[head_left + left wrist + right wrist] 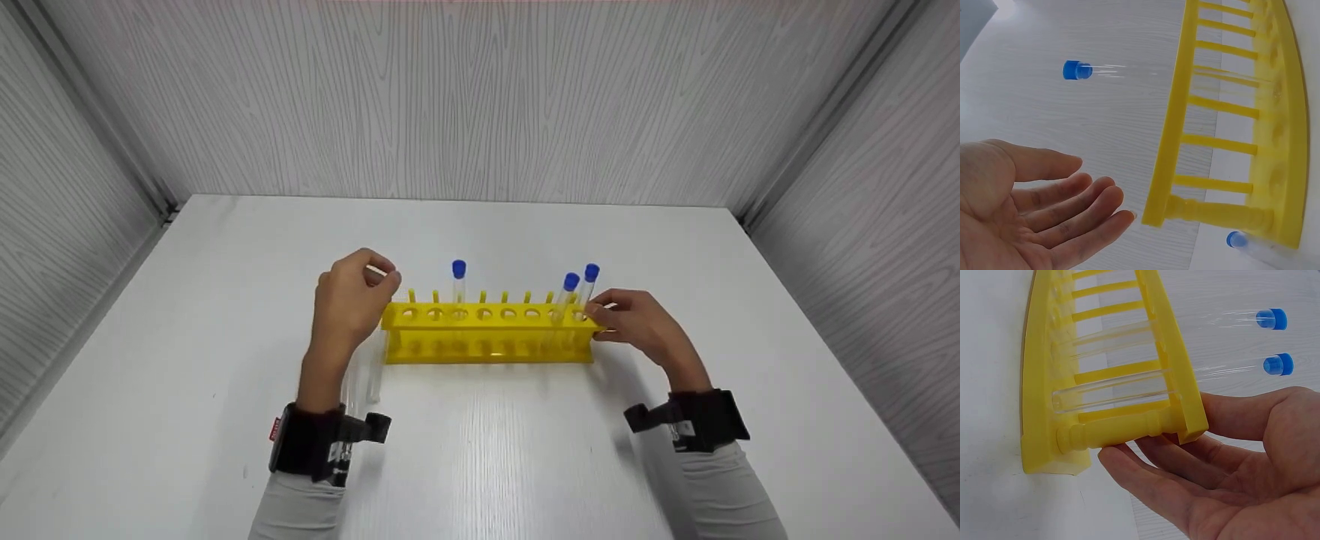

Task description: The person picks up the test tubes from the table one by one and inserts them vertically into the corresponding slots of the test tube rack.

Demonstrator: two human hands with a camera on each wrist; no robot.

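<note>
A yellow test tube rack (495, 324) stands at the middle of the table. My right hand (637, 322) grips its right end. In the right wrist view the thumb is at the top plate and fingers reach round the end post (1114, 433). Two clear test tubes with blue caps (1279, 364) stand in holes near that end, leaning slightly. Another capped tube (459, 271) is in a hole left of the middle. My left hand (349, 300) hovers beside the rack's left end, its fingers loosely bent and holding nothing.
Clear tubes (376, 375) lie on the table left of the rack, partly hidden by my left forearm. One blue cap (1235, 239) shows by the rack's foot. Wood-grain panels (480, 97) enclose the white table (480, 465) at the back and sides.
</note>
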